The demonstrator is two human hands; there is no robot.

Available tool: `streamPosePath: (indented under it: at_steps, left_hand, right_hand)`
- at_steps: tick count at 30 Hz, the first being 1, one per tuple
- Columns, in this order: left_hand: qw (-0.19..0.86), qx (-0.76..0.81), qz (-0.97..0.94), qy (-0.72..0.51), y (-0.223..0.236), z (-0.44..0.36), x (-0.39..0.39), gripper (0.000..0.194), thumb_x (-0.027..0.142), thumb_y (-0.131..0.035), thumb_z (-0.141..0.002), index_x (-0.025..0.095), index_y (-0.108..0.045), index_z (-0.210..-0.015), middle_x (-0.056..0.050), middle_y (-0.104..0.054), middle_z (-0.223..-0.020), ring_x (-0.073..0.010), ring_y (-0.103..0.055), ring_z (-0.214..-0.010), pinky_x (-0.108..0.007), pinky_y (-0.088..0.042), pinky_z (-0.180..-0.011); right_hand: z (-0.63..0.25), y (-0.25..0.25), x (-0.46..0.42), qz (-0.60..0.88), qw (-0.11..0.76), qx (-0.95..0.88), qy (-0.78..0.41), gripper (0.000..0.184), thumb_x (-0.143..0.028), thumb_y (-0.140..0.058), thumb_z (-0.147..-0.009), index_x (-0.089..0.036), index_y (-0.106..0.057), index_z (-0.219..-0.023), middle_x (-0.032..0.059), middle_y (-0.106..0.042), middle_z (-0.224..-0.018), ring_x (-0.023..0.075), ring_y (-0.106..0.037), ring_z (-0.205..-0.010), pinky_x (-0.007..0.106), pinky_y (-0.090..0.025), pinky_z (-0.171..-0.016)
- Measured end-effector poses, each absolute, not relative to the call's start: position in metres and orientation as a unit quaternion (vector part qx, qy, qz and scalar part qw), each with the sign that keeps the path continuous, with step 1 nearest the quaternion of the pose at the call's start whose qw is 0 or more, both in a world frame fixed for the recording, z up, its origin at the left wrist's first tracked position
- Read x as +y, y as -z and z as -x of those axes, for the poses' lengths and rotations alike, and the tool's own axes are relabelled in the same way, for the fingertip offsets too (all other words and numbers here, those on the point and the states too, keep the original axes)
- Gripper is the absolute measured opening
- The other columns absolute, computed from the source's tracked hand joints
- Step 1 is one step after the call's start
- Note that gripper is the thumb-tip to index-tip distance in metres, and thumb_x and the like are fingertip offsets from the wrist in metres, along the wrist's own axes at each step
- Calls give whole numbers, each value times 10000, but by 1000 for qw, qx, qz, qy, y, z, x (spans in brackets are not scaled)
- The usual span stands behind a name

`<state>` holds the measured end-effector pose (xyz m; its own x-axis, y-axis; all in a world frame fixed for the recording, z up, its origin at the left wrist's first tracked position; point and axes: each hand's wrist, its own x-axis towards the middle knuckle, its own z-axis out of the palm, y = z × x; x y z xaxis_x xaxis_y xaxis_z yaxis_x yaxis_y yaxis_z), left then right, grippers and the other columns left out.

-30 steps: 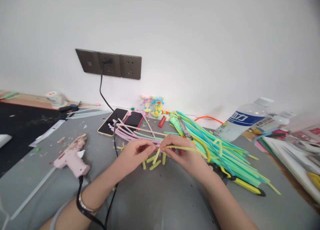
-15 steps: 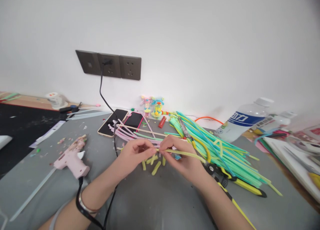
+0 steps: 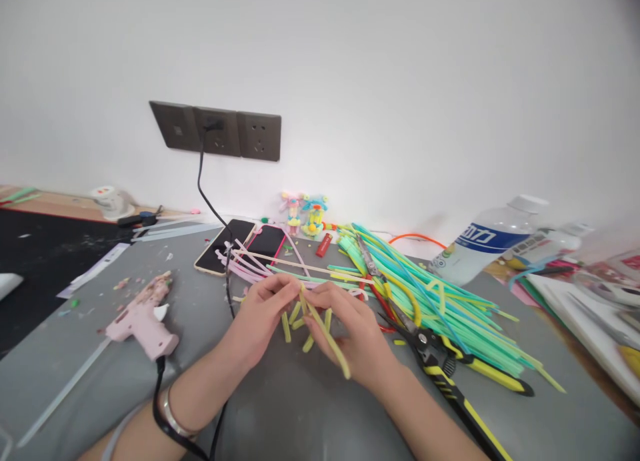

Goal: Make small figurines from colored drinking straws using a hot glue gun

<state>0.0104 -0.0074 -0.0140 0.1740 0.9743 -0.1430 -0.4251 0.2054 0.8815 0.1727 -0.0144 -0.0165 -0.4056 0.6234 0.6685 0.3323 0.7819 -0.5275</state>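
Both of my hands meet over the grey table top, pinching one yellow-green pipe cleaner. My left hand grips its upper end with fingers closed. My right hand also holds it, and the stem slants down to the right across that palm. Several short yellow-green cut pieces lie on the table under my fingers. Just right of my right hand lie yellow-handled pliers.
A big pile of green, blue and yellow pipe cleaners spreads to the right. A pink glue gun lies left, its black cord running past my left wrist. Two phones, pink stems, a lighter, small figures and a water bottle stand behind.
The pipe cleaner lay level between my hands, pointing right; now it is swung round to slant down over my right palm. The pliers show more fully beside my right hand.
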Motion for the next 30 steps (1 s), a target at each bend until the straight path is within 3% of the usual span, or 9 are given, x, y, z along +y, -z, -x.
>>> streamPosePath:
  at_steps: [4,9,15,21,26,30]
  left_hand:
    - [708,366,-317,-514,13,-12,-6,270,381,-840,-699,158,-690,-672,27,-585,-629,-87,-502,-618,-182,-439,-611]
    - [704,368,-331,-509,17,-11,-5,249,387,-826,-717,162,-720,-719,2,-645,-687,-113,-555,-686,-213,-457,-661]
    - [703,367,-354,-496,15,-11,-6,266,391,-834,-710,152,-717,-705,-2,-657,-695,-101,-534,-683,-205,-427,-656]
    - [658,383,-403,-509,17,-10,-9,228,363,-829,-727,187,-744,-845,-6,-722,-758,-126,-634,-744,-220,-473,-706]
    - [603,411,-444,-520,15,-9,-7,175,298,-837,-698,179,-717,-743,3,-716,-716,-126,-635,-690,-223,-491,-671]
    - [616,412,-454,-495,13,-10,-8,192,286,-843,-684,174,-690,-713,9,-707,-717,-116,-627,-667,-212,-491,-637]
  right_hand:
    - [-170,23,-15,309,440,-834,-124,340,-189,-640,-900,-213,-515,-1216,119,-699,-1019,251,-683,-937,353,-558,-775]
    - [-175,18,-13,322,458,-820,-122,192,-141,-613,-919,-233,-610,-1088,74,-701,-872,215,-675,-776,317,-531,-664]
    - [-184,9,-8,342,518,-749,-232,114,-145,-622,-917,-227,-681,-970,35,-688,-787,175,-650,-692,291,-521,-622]
    - [-186,8,-3,359,487,-682,-411,58,-227,-686,-885,-204,-738,-896,43,-713,-799,160,-666,-667,269,-531,-600]
    - [-183,8,-2,388,500,-577,-516,186,-374,-768,-810,-194,-724,-801,17,-687,-697,148,-641,-596,258,-530,-566]
    - [-184,8,1,382,519,-549,-533,254,-436,-781,-785,-193,-708,-776,16,-677,-712,139,-624,-609,259,-539,-589]
